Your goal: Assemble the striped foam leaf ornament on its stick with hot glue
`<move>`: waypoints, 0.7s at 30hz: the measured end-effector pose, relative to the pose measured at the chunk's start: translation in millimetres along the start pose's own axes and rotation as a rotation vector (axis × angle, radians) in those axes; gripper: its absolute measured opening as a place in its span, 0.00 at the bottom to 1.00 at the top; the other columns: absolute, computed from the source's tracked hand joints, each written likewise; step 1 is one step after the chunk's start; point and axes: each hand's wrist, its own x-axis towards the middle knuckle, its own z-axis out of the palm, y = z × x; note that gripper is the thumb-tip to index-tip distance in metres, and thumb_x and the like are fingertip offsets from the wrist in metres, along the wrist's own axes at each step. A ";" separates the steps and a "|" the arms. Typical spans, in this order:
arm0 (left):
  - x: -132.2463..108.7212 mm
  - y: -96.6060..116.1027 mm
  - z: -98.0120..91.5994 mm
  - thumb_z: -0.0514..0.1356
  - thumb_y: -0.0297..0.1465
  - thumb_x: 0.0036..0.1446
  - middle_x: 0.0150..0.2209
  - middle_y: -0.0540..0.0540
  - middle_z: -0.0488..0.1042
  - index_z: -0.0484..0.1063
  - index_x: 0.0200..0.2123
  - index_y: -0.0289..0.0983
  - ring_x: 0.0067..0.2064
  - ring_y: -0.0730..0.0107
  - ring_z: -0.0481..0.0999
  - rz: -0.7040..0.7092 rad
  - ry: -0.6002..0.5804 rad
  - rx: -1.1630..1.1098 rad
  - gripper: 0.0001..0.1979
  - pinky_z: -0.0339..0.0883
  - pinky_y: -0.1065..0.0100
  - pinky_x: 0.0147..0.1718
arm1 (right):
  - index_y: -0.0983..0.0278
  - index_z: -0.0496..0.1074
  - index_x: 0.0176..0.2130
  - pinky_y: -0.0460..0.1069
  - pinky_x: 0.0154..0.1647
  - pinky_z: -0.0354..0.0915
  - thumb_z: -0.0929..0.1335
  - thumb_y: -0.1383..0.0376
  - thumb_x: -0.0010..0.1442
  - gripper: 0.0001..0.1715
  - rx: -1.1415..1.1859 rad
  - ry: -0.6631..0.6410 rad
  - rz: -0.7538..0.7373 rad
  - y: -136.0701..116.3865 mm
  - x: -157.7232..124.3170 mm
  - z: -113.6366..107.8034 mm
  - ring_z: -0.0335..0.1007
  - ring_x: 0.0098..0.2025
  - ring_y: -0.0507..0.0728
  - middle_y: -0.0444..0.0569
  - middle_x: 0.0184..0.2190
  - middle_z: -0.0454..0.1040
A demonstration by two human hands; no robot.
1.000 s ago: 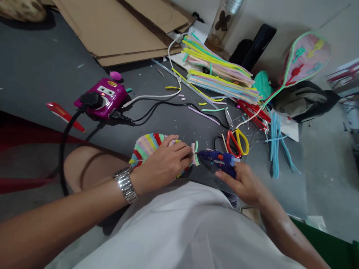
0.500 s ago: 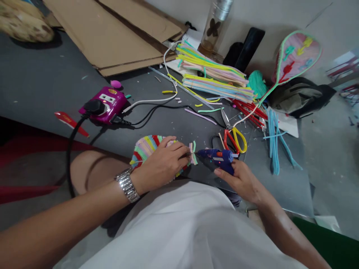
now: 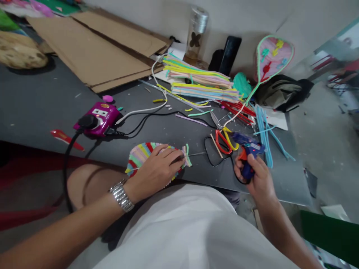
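Observation:
My left hand [image 3: 157, 170] lies over a striped pad of colourful pipe cleaners [image 3: 137, 155] at the table's front edge, its fingers bent round it. A small pink and green tuft [image 3: 186, 155] sticks out beyond the fingertips, with a thin wire stem [image 3: 198, 153] running right from it. On the right, my right hand [image 3: 259, 175] grips a blue glue gun [image 3: 249, 149] by its handle, nozzle pointing left and away from the pad. Scissors [image 3: 223, 140] with red and yellow handles lie between the two hands.
A purple power socket box [image 3: 99, 117] with a black plug stands left, near a red cutter [image 3: 67, 139]. Pipe cleaner bundles [image 3: 202, 80], a bottle [image 3: 197, 33] and a phone [image 3: 230, 54] are at the back. Cardboard [image 3: 92, 48] lies back left; a finished racket-shaped piece [image 3: 273, 59] leans back right.
My right hand has drawn the glue gun right, away from the tuft, leaving the wire stem in view. My left hand stays on the pad. The camera view has shifted slightly.

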 end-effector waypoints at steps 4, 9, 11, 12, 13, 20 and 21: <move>-4.8 0.0 4.4 0.57 0.24 0.68 0.55 0.41 0.77 0.75 0.53 0.38 0.54 0.55 0.75 0.000 0.021 0.036 0.14 0.62 0.48 0.60 | 0.63 0.71 0.35 0.41 0.14 0.56 0.77 0.44 0.50 0.28 0.147 0.316 0.075 13.1 11.8 -37.5 0.70 0.23 0.50 0.43 0.27 0.74; -7.1 -3.8 9.8 0.58 0.23 0.66 0.55 0.40 0.78 0.74 0.56 0.38 0.54 0.52 0.76 0.030 0.010 0.063 0.17 0.63 0.45 0.58 | 0.62 0.74 0.36 0.44 0.18 0.62 0.76 0.40 0.48 0.32 0.070 0.413 0.093 24.0 20.8 -74.1 0.70 0.24 0.51 0.43 0.26 0.75; -7.1 -4.1 10.3 0.57 0.24 0.66 0.55 0.41 0.79 0.75 0.56 0.38 0.53 0.53 0.77 0.034 0.031 0.062 0.16 0.64 0.46 0.58 | 0.62 0.75 0.35 0.46 0.22 0.65 0.75 0.38 0.49 0.32 -0.065 0.384 0.115 21.6 14.3 -89.1 0.71 0.25 0.53 0.46 0.26 0.76; -6.9 -3.9 10.2 0.57 0.24 0.67 0.55 0.42 0.79 0.75 0.55 0.39 0.53 0.54 0.77 0.032 0.040 0.063 0.16 0.64 0.46 0.58 | 0.63 0.76 0.33 0.47 0.23 0.64 0.75 0.38 0.48 0.32 -0.179 0.378 0.131 19.0 9.5 -96.4 0.71 0.26 0.55 0.46 0.26 0.76; -6.6 -3.7 9.8 0.56 0.25 0.68 0.54 0.42 0.79 0.75 0.55 0.39 0.53 0.55 0.77 0.030 0.047 0.064 0.16 0.64 0.47 0.58 | 0.63 0.76 0.31 0.48 0.23 0.63 0.76 0.40 0.47 0.30 -0.311 0.396 0.128 15.8 4.4 -102.5 0.70 0.26 0.56 0.47 0.24 0.75; -4.8 -1.6 6.7 0.54 0.25 0.70 0.55 0.40 0.80 0.73 0.57 0.37 0.54 0.55 0.77 0.031 0.062 0.035 0.17 0.62 0.46 0.60 | 0.63 0.78 0.43 0.52 0.43 0.69 0.66 0.55 0.68 0.17 -1.187 0.194 -0.519 -4.1 11.2 -37.3 0.76 0.39 0.59 0.54 0.40 0.81; -4.9 -1.0 6.7 0.54 0.25 0.70 0.55 0.40 0.80 0.73 0.58 0.36 0.54 0.55 0.77 0.023 0.066 0.028 0.16 0.62 0.46 0.60 | 0.64 0.78 0.44 0.51 0.45 0.68 0.64 0.59 0.69 0.15 -1.236 0.051 -0.547 -5.0 19.4 -14.6 0.77 0.42 0.59 0.54 0.41 0.81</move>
